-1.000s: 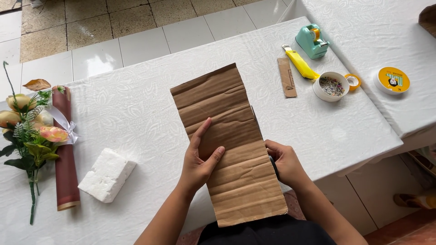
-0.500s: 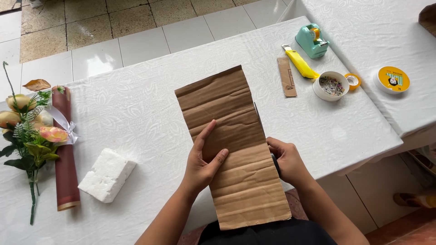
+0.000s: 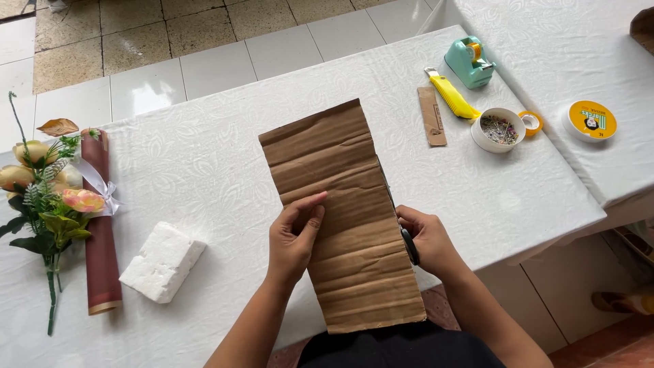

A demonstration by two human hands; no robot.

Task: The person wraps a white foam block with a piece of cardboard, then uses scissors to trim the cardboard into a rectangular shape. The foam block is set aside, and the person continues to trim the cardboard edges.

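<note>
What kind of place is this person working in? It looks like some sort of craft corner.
Probably a home craft or flower-arranging table. On the white tablecloth lie artificial flowers, a foam block, a tape dispenser and a cup of pins; both hands work brown corrugated cardboard.

scissors [image 3: 409,245] mostly hidden, bowl [image 3: 498,129] contents unclear

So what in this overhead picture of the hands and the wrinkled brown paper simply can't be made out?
From the head view:
- The black-handled tool in the right hand: mostly hidden behind the wrinkled brown paper sheet.
- The table under the sheet: covered by it.
- The small white round bowl: its contents are too small to identify.
- The artificial flower bunch: cut off by the left edge.
- A brown object at the top right corner: cut off by the frame.
</note>
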